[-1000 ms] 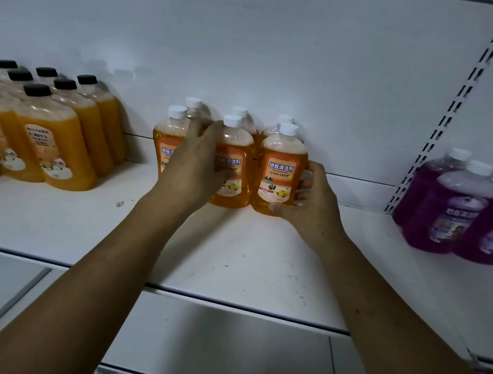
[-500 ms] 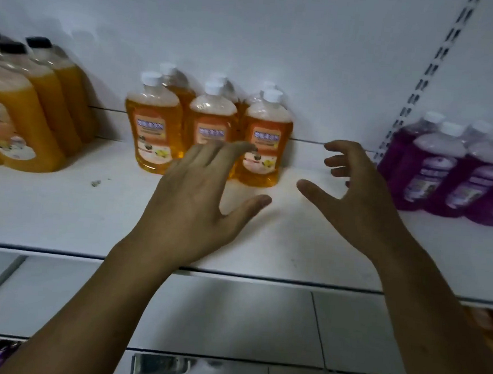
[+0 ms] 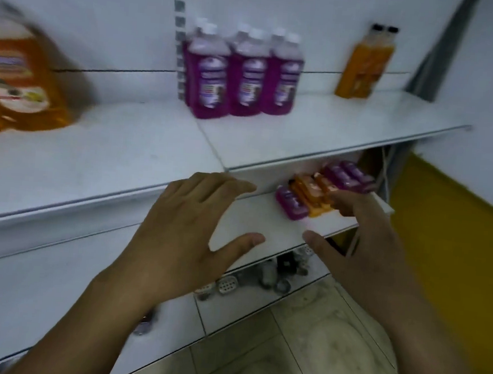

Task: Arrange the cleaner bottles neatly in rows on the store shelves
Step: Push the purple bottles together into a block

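Below the front edge of the upper shelf (image 3: 100,157), both hands hang empty: the left hand (image 3: 182,235) with fingers spread flat, the right hand (image 3: 364,249) open too, fingertips near the loose bottles (image 3: 321,189) lying jumbled at the right end of the lower shelf (image 3: 266,218). That reads as a reach between placements; the next move calls for gripping one fallen purple or orange bottle and standing it upright in line. Up top, purple bottles (image 3: 242,74) stand in tidy rows at the back, orange bottles (image 3: 364,66) near the right end, a blurred orange bottle (image 3: 20,80) at the left edge. White shelving, tiled floor (image 3: 300,353), yellow wall (image 3: 448,232) at right.
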